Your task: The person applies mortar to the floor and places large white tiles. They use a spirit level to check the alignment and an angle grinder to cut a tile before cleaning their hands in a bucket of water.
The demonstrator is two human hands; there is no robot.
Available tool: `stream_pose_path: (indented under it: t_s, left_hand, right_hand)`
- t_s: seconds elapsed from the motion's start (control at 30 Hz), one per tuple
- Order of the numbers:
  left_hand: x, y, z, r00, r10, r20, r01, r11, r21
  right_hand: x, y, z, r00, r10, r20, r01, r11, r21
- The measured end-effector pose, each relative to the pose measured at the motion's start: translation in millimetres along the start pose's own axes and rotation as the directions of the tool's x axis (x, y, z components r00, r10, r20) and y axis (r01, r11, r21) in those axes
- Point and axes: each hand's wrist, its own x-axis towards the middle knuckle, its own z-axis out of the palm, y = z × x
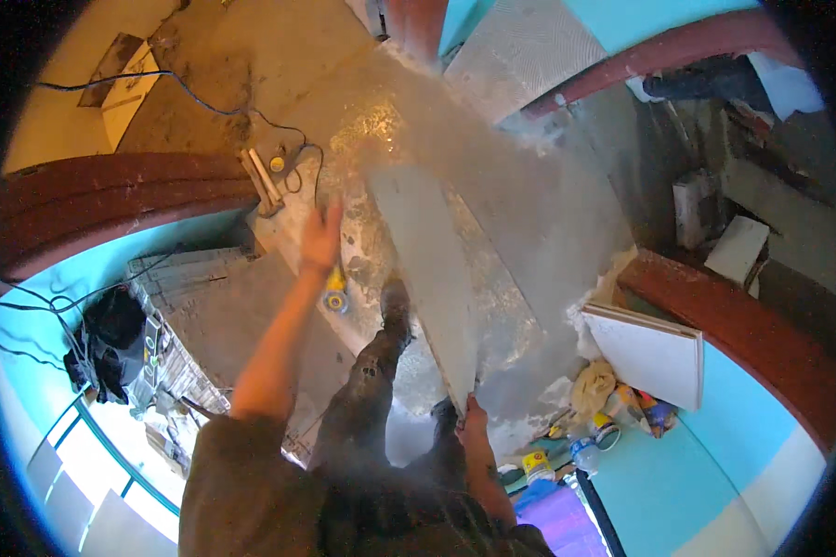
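Observation:
A long, pale tile strip (429,269) lies lengthwise in front of me, its far end fading into dust. My right hand (474,415) is closed on the strip's near end. To its left, my left hand (321,241) is held out with the fingers stretched forward, slightly blurred. Just below that hand is a yellow angle grinder (336,292), partly hidden by it; contact between them cannot be made out. The grinder's black cord (320,176) runs away past the fingers. My shoe (395,295) is beside the strip's left edge.
Dust hangs over the floor. Hammers (262,184) and a yellow tape measure (277,164) lie at the far left. Stacked tile boxes (241,311) stand left. Leaning white tiles (646,353), a plastic bottle (585,455) and bags are right. Another person's leg (715,84) shows far right.

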Motion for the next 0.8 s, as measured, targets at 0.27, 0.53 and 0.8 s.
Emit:
stream_pose_path:
  t_s: [0.27,0.53,0.8]
  left_hand:
    - [-205.3,-35.0,113.0,0.949,-0.18,0.259,0.214,0.97,-0.112]
    - [-200.0,-94.9,151.2,0.963,0.111,-0.247,0.011,0.895,0.446]
    - [-203.8,-204.2,69.4,0.842,-0.053,-0.537,0.207,0.951,0.23]
  right_hand:
    - [75.6,52.5,-14.0,0.97,-0.223,0.097,0.235,0.961,-0.148]
    - [88.5,45.4,-4.8,0.896,0.033,0.443,-0.011,0.999,-0.051]
    - [198.0,-88.1,4.9,0.709,-0.086,0.7,0.686,0.312,-0.657]
